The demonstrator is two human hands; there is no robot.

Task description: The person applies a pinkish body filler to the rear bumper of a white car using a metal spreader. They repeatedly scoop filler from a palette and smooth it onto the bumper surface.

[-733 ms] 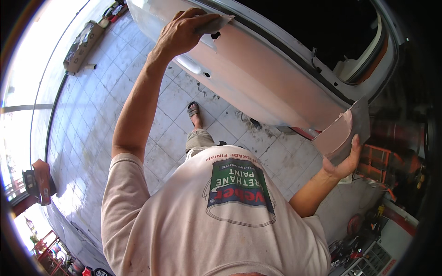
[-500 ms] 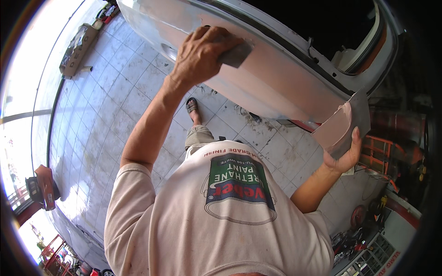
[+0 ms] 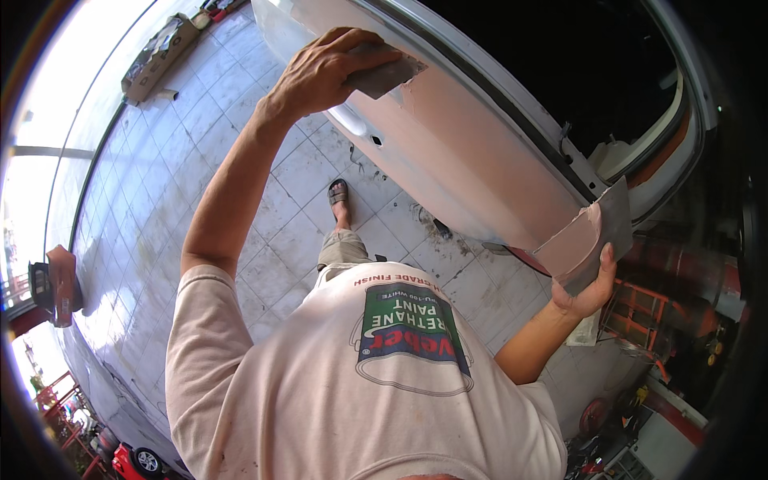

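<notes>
Spreader blade point(image 3: 382, 76), grey and flat, toward 12 o'clock in my view: pressed flat against the car door panel point(image 3: 472, 152). My left hand point(image 3: 324, 72) has its grip closed over the blade's top edge, fingers curled, arm raised from 8 o'clock.

Door panel: pale, coated in pinkish filler, running from 12 o'clock down toward 3 o'clock; dark window opening point(image 3: 576, 72) above it.

Mixing board point(image 3: 588, 240), grey, smeared with pink filler, at 3 o'clock: touching the panel's lower end. My right hand point(image 3: 588, 288) supports it from beneath, grip clasping the lower edge, thumb up along the side.

Tiled floor point(image 3: 200, 144), light grey, from 9 to 11 o'clock. Sandalled foot point(image 3: 339, 196) near centre, just below the panel. Cardboard box point(image 3: 156, 56) on the floor at 11 o'clock, well apart from the hands.
</notes>
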